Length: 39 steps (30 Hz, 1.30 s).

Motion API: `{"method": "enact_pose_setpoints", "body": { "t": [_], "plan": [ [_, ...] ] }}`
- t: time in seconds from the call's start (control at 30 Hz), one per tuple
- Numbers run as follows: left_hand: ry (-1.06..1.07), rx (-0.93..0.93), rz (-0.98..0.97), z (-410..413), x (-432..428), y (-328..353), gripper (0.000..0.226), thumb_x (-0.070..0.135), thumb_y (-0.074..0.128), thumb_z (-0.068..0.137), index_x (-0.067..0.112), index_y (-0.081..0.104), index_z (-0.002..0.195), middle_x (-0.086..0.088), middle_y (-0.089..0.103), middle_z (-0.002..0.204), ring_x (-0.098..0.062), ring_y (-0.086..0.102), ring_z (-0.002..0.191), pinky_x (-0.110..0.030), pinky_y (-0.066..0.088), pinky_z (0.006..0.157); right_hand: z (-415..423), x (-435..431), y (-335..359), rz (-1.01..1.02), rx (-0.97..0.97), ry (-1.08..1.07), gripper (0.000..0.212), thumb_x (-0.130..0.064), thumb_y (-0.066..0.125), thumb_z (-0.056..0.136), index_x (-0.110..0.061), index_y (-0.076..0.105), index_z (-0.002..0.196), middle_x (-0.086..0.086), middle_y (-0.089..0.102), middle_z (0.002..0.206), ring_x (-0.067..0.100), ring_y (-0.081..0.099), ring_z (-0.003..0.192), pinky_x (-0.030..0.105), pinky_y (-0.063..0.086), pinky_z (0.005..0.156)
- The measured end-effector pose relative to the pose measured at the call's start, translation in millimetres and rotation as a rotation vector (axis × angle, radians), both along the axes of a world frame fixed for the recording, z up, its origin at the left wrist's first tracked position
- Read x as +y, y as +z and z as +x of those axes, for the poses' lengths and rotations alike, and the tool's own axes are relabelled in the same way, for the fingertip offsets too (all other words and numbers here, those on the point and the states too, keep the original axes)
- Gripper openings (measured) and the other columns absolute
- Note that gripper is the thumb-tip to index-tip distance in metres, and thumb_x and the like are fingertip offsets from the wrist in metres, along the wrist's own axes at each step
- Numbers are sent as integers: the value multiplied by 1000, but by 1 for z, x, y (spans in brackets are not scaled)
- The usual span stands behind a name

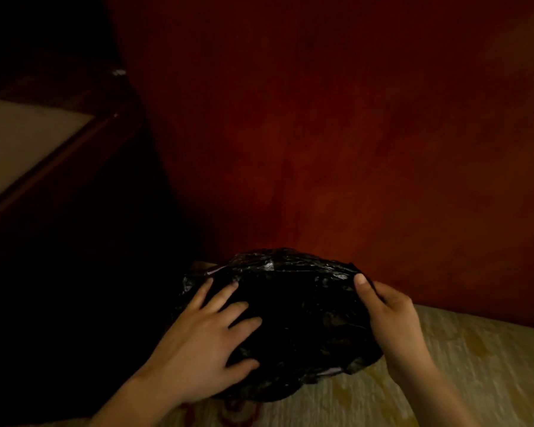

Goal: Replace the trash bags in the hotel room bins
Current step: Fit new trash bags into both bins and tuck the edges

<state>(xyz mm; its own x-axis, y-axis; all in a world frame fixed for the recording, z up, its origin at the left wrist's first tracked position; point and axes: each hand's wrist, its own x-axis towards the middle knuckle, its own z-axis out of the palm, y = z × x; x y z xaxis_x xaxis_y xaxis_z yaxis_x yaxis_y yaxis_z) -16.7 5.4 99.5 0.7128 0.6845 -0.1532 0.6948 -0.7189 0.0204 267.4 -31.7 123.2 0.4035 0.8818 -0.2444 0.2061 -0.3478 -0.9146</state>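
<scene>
Dim reddish wood panelling (336,134) filled the background, and a pale patterned carpet (463,365) ran along its foot. Against the base of that panelling stood the bin (330,371), almost wholly wrapped in a black trash bag (296,306); only slivers of a lighter rim showed at the near and far edges. To the left of the bin everything fell into deep shadow, with a dark wooden ledge (62,161) further up and well apart from it.

The left hand (204,343) lay flat on top of the bag, fingers spread and pressing the plastic down on the left side of the bin. The right hand (392,318) was closed on the bag's edge at the right side of the bin, thumb on top and the plastic pinched beneath it.

By the look of it, the liner was being fitted over the rim. To do that well, the flat hand would best hold its side anchored while the pinching hand drew the film outward and down over the lip, working round a little at a time. Thin plastic like this would likely tear if yanked, and trapped air would puff it up, so a slow stretch and a push into the bin seemed wise.
</scene>
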Motion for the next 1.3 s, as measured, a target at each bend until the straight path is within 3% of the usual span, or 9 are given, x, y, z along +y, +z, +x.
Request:
{"method": "enact_pose_setpoints", "body": {
  "t": [0.13, 0.33, 0.5, 0.6, 0.7, 0.8, 0.93, 1.1, 1.3],
  "plan": [
    [-22, 21, 16, -7, 1, -44, 74, 85, 43, 75, 40, 56, 132, 7, 61, 134, -27, 44, 138, -55, 16, 109, 7, 0, -50, -58, 111, 43, 86, -76, 64, 75, 6, 39, 78, 25, 44, 70, 32, 48, 66, 46, 36, 64],
    [-56, -147, 127, -32, -10, -65, 76, 87, 46, 75, 46, 48, 139, 14, 44, 150, -21, 24, 148, -48, 13, 115, 17, 0, -83, -53, 170, 204, 55, -47, 64, 88, 7, 66, 93, 28, 70, 98, 45, 69, 93, 56, 57, 82],
    [79, -258, 145, -35, -11, -81, 83, 84, 53, 74, 45, 38, 146, 2, 18, 164, -32, 7, 152, -56, 9, 115, 2, 7, -104, 16, -198, 440, 21, -49, 58, 87, -37, 74, 79, -25, 63, 105, -7, 60, 99, 21, 47, 81],
    [206, -281, 50, -33, -6, -89, 86, 85, 49, 74, 50, 25, 149, 8, -2, 166, -27, -11, 152, -65, 10, 116, -15, 7, -124, 31, -412, 625, 26, -43, 54, 97, -29, 63, 77, -10, 61, 83, 2, 59, 77, 26, 45, 69],
    [357, -362, -117, -34, -1, -98, 94, 87, 46, 70, 54, 10, 150, 26, -25, 157, -7, -28, 145, -51, 16, 120, -37, 11, -139, 13, -555, 817, 21, -34, 52, 102, -38, 50, 82, -14, 52, 91, -4, 52, 83, 13, 37, 72],
    [376, -395, -174, -33, 1, -104, 97, 91, 36, 68, 52, 3, 151, 34, -26, 154, 3, -26, 144, -45, 19, 120, -49, 21, -165, -46, -736, 950, 21, -27, 47, 104, -12, 60, 99, 2, 57, 108, 18, 58, 102, 25, 40, 80],
    [371, -436, -183, -31, 4, -111, 91, 87, 35, 74, 51, 4, 151, 31, -22, 156, 3, -22, 145, -43, 14, 121, -44, 35, -159, -94, -954, 808, 22, -23, 50, 98, -8, 64, 106, 10, 60, 116, 31, 60, 106, 39, 49, 85],
    [331, -388, -141, -30, 2, -118, 90, 86, 37, 77, 50, 1, 152, 25, -27, 157, -2, -27, 145, -41, 5, 120, 0, 28, -128, -156, -776, 567, 8, -24, 61, 97, -25, 66, 103, -2, 67, 91, 16, 63, 72, 34, 50, 60],
    [245, -199, -235, -23, -1, -132, 102, 90, 47, 68, 57, -11, 145, 22, -45, 148, -4, -43, 137, -46, -3, 121, 44, 12, -144, -374, -852, 524, 12, -29, 63, 97, -27, 63, 109, -7, 65, 92, 9, 63, 71, 28, 53, 59]
  ]
}}
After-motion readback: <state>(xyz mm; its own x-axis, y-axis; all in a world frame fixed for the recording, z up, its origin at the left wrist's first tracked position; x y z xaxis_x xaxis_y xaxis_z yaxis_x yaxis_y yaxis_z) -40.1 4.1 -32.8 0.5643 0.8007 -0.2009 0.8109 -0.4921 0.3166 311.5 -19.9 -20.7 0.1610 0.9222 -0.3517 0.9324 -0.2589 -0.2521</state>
